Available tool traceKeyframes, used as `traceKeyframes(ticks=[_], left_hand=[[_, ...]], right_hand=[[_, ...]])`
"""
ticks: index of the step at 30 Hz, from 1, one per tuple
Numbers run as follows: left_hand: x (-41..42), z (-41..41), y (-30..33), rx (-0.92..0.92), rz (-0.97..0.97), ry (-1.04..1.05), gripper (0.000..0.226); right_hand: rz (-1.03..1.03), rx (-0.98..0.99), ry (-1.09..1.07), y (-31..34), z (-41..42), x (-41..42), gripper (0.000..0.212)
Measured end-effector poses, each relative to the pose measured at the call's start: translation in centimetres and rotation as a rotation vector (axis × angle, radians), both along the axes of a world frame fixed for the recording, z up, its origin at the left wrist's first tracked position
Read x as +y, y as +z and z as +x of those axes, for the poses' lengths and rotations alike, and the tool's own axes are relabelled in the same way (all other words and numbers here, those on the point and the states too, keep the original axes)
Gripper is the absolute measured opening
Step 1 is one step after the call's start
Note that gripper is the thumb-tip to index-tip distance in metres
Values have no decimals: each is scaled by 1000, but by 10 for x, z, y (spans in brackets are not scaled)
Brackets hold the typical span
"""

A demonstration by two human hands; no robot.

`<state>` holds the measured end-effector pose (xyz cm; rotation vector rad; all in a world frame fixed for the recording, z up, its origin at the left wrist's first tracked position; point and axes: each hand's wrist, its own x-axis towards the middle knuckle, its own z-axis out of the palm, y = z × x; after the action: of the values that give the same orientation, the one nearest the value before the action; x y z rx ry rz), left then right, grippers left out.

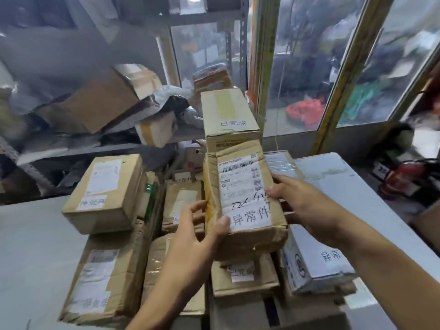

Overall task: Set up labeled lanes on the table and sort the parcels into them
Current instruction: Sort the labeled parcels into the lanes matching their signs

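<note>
Above stacks: both hands round parcel (242,198)

The parcel (245,201) at the centre of the frame is brown cardboard — matt, creased, torn at the lower edge — with a smooth white paper label (245,186). The box (316,265) at lower right looks white and slightly glossy. The table (31,246) at left is a smooth, pale grey surface. The shelf frame (242,39) at the top is grey metal.
</note>
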<state>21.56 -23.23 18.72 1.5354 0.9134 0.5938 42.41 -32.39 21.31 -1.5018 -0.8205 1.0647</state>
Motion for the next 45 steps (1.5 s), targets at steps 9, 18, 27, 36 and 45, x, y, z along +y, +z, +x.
traceKeyframes(ticks=[9,18,27,36,45], left_hand=[[-25,51,-3,114,19,-139,66],[-18,187,11,158,204,-47,42],[44,293,-17,402,228,181,38],[51,299,-55,545,129,143,48],[40,281,-47,511,236,170,55]], right_hand=[[-25,-46,-35,-4,47,-37,40],[13,-27,-67,-11,178,-8,41],[-102,-67,-35,-50,252,79,24],[-238,-68,23,-95,260,85,26],[-265,-535,-51,-90,255,72,51]])
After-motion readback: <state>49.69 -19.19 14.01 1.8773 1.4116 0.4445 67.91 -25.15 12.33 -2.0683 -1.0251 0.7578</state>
